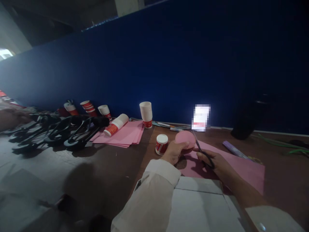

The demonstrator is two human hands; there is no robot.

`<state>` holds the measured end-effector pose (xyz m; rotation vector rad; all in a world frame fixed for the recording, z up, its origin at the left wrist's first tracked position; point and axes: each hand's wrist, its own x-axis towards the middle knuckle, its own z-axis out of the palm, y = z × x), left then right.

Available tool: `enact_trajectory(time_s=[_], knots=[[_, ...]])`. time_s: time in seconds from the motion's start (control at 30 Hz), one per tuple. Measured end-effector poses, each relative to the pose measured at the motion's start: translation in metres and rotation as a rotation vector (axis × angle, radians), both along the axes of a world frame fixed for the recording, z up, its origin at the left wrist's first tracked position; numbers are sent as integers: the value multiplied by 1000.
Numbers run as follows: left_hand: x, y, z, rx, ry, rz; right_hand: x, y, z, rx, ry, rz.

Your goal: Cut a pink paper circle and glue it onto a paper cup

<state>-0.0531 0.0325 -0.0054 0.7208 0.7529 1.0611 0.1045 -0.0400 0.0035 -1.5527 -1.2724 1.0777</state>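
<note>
Black scissors [199, 148] slant lengthwise, pointing forward-left; right hand [216, 162] holds them.

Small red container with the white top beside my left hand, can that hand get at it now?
Likely yes: the container stands close beside your left hand, nothing visible between them, though that hand would probably have to release the round pink paper piece first.

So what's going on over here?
A person is holding a round pink piece in the left hand and black-handled scissors in the right hand. The blades are beside the piece's edge; whether they touch it is hard to tell. Below the hands lies a pink sheet, and a small red-and-white cup stands by the left hand.
</note>
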Motion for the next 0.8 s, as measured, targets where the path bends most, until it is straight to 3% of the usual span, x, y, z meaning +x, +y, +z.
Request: enact_trajectory(time_s=[0.8], knots=[[1, 4, -7, 8, -37, -35, 1, 1, -2, -11, -24, 15]])
